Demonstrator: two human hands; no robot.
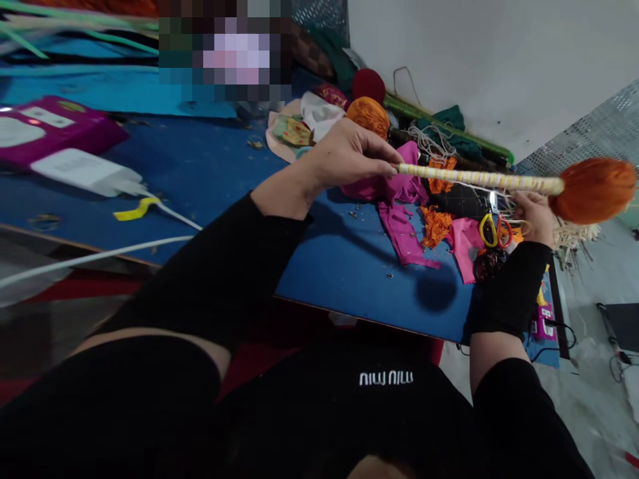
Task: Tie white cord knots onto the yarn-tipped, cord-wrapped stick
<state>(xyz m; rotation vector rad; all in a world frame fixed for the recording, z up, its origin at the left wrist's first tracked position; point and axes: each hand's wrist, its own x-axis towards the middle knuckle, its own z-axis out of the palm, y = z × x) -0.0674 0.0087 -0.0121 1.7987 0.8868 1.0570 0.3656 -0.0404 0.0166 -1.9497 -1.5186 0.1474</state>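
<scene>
My left hand (344,156) is closed on the bare end of a pale wrapped stick (479,178) and holds it level above the blue table (210,166). An orange ball (593,189) caps the stick's far end at the right. My right hand (535,216) is below the stick near the ball, fingers curled; what they grip is hidden. Yellow-handled scissors (494,226) lie just left of that hand. Pink cloth (399,199) and orange scraps (435,225) lie under the stick.
A second orange ball (368,116) and a dark red ball (368,85) sit at the back beside green rods (449,130). A purple device (50,130), a white charger (82,171) and its cable (90,258) occupy the left. The table's near edge runs past my arms.
</scene>
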